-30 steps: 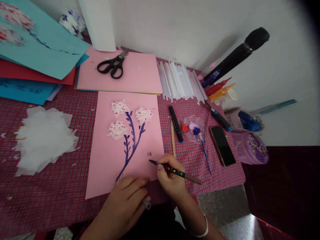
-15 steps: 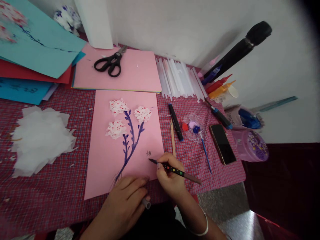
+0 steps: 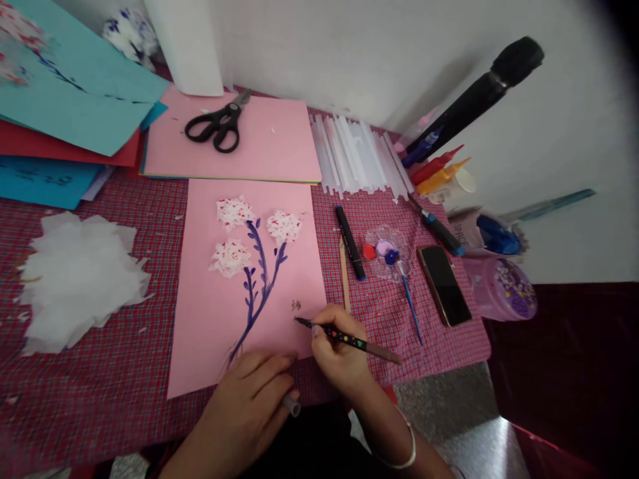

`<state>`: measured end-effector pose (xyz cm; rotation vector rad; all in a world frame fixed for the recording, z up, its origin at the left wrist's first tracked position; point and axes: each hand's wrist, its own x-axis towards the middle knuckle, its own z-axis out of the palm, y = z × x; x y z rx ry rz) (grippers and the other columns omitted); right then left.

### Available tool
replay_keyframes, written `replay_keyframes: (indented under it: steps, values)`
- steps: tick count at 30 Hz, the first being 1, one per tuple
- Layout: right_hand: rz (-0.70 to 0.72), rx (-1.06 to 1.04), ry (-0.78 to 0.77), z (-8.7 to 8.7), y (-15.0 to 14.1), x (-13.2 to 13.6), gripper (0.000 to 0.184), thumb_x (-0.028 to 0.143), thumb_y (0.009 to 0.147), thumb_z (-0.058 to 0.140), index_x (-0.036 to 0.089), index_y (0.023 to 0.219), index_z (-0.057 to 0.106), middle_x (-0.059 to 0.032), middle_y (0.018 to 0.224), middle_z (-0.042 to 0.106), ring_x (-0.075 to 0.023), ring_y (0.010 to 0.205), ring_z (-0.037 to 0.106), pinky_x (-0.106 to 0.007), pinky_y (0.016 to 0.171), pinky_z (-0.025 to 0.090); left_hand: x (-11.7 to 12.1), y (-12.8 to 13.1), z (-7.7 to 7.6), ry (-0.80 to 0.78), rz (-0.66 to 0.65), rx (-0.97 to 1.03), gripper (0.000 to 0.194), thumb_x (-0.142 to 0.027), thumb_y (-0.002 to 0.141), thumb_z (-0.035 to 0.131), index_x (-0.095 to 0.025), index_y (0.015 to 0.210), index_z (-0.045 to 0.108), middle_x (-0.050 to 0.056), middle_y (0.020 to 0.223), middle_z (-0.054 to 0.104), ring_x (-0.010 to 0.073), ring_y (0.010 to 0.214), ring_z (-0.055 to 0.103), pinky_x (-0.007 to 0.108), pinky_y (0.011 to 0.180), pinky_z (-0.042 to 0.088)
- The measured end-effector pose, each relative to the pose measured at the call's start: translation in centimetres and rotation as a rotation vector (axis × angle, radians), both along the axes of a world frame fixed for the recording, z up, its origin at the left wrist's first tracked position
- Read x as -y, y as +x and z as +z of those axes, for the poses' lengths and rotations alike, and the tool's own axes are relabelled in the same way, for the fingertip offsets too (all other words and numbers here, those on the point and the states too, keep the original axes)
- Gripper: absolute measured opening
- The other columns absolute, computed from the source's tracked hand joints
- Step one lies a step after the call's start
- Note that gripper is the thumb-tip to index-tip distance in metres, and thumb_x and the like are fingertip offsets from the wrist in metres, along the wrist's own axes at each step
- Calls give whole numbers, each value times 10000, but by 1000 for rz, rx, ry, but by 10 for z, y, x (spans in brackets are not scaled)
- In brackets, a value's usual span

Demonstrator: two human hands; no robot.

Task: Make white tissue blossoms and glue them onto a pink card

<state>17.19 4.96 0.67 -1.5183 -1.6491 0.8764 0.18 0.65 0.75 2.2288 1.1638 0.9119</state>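
Note:
My right hand (image 3: 342, 352) grips a brush pen (image 3: 354, 342) with a black barrel, colourful dots and a brown end. Its dark tip touches the pink paper (image 3: 200, 346) just below a small written character (image 3: 296, 305). Lying over the paper's lower edge, my left hand (image 3: 249, 392) has its fingers curled round a grey pen cap (image 3: 291, 405), whose open end pokes out. Purple painted stems (image 3: 267, 293) on the paper lead up to three white-and-red speckled blossoms (image 3: 229, 257).
Black scissors (image 3: 214, 126) rest on a stack of pink sheets (image 3: 279, 136). Right of the paper are a black marker (image 3: 350, 243), a wooden stick (image 3: 345, 276), a paint palette (image 3: 377, 263), a thin brush (image 3: 410, 303) and a phone (image 3: 444, 286). White tissue sheets (image 3: 82, 279) lie left.
The pen tip has shifted very slightly left, and a faint small mark shows beside it under the character. My left hand stays in place.

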Motion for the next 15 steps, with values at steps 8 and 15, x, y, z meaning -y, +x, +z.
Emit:
replay_keyframes:
  steps: [8, 15]
  values:
    - [28, -24, -3, 0, 1, 1, 122, 86, 670, 491, 206, 666, 509, 29, 599, 508, -125, 569, 489, -255, 530, 380, 1, -1, -1, -10, -7, -6, 166, -130, 859, 475, -164, 846, 637, 43, 914, 688, 160, 848, 599, 305, 784, 485]
    - [48, 24, -12, 0, 1, 1, 125, 87, 664, 501, 211, 677, 510, 23, 610, 515, -134, 595, 495, -254, 531, 378, 1, 0, -1, 0, 1, -13, 162, -135, 855, 483, -170, 838, 641, 46, 898, 685, 156, 841, 601, 300, 783, 493]
